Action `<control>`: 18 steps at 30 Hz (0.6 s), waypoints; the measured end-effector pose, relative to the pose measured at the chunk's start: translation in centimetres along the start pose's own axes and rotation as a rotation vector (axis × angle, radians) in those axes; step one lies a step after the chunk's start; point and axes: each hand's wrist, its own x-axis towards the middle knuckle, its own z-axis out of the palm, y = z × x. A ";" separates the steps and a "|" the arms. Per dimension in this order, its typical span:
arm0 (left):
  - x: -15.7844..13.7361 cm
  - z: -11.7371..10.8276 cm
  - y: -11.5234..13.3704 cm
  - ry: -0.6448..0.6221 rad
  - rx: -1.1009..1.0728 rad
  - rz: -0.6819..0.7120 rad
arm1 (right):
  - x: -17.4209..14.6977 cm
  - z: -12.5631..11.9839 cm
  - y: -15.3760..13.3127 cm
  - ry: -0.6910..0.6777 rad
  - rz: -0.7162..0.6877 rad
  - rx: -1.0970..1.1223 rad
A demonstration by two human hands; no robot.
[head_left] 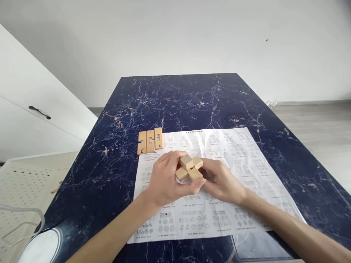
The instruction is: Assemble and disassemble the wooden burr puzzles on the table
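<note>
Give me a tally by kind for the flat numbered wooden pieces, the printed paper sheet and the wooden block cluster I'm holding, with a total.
Flat numbered pieces: 3
Printed sheet: 1
Held block cluster: 1
Total: 5

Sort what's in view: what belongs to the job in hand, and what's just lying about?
Seems part of the job:
wooden block cluster, between left hand and right hand
three numbered wooden pieces
printed diagram sheet

Apparently just lying about:
perforated white bin, left, role unclear
round white object, lower left
</note>
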 end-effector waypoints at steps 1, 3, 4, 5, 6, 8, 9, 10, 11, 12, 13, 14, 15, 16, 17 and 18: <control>0.0 0.0 0.1 0.008 -0.003 -0.014 | 0.0 0.1 -0.1 0.018 0.000 -0.023; 0.1 0.0 0.2 0.022 0.001 -0.035 | 0.0 0.2 -0.2 0.048 0.008 -0.063; 0.1 0.0 0.3 0.034 0.010 -0.040 | -0.1 0.3 -0.2 0.061 0.010 -0.080; 0.1 0.1 0.4 0.048 0.022 -0.044 | -0.1 0.3 -0.2 0.074 0.011 -0.096; 0.1 0.2 0.4 0.060 0.034 -0.047 | -0.1 0.4 -0.2 0.087 0.012 -0.111; 0.0 0.3 0.5 0.080 0.049 -0.050 | -0.2 0.6 -0.3 0.118 0.002 -0.140; 0.0 0.4 0.5 0.087 0.052 -0.052 | -0.3 0.8 -0.4 0.131 -0.009 -0.156; -0.1 0.5 0.5 0.090 0.055 -0.056 | -0.3 0.9 -0.5 0.146 -0.025 -0.176; -0.1 0.5 0.5 0.096 0.061 -0.060 | -0.4 1.1 -0.5 0.168 -0.043 -0.203; -0.2 0.5 0.5 0.102 0.069 -0.064 | -0.4 1.3 -0.6 0.196 -0.058 -0.229; -0.2 0.5 0.5 0.106 0.078 -0.064 | -0.4 1.4 -0.6 0.223 -0.066 -0.247; -0.2 0.5 0.5 0.110 0.089 -0.057 | -0.4 1.5 -0.6 0.238 -0.062 -0.249; -0.3 0.5 0.5 0.114 0.098 -0.044 | -0.4 1.4 -0.5 0.237 -0.051 -0.229; -0.3 0.5 0.4 0.117 0.105 -0.027 | -0.4 1.3 -0.4 0.215 -0.034 -0.189; -0.3 0.5 0.4 0.116 0.108 -0.011 | -0.3 1.1 -0.3 0.170 -0.013 -0.133; -0.3 0.5 0.4 0.112 0.106 0.003 | -0.2 0.8 -0.2 0.113 0.009 -0.067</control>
